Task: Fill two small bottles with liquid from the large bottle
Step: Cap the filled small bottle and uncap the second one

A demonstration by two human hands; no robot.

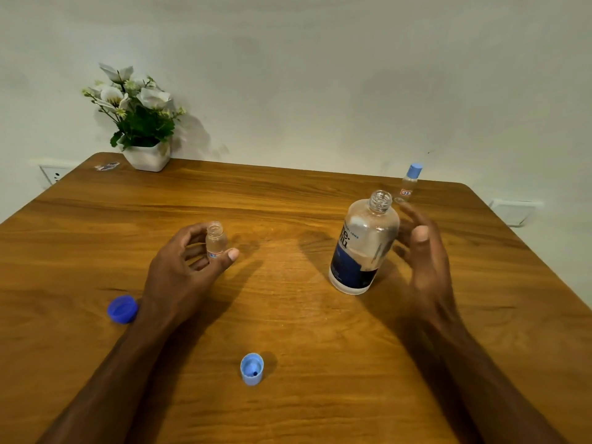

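The large clear bottle (363, 245) with a dark blue label stands uncapped on the wooden table (288, 315), right of centre. My right hand (423, 251) is just to its right, fingers spread and relaxed, not clearly touching it. An uncapped small clear bottle (215, 240) stands left of centre, and my left hand (189, 267) curls its fingers and thumb around it. A second small bottle (409, 184) with a light blue cap stands behind the large bottle. A dark blue cap (122, 309) lies at the left and a light blue cap (252, 368) lies near the front.
A white pot of artificial flowers (141, 123) stands at the table's back left corner, with a small wrapper (107, 166) beside it. The white wall (320, 75) rises right behind the table. Wall sockets (54, 176) sit low at both sides.
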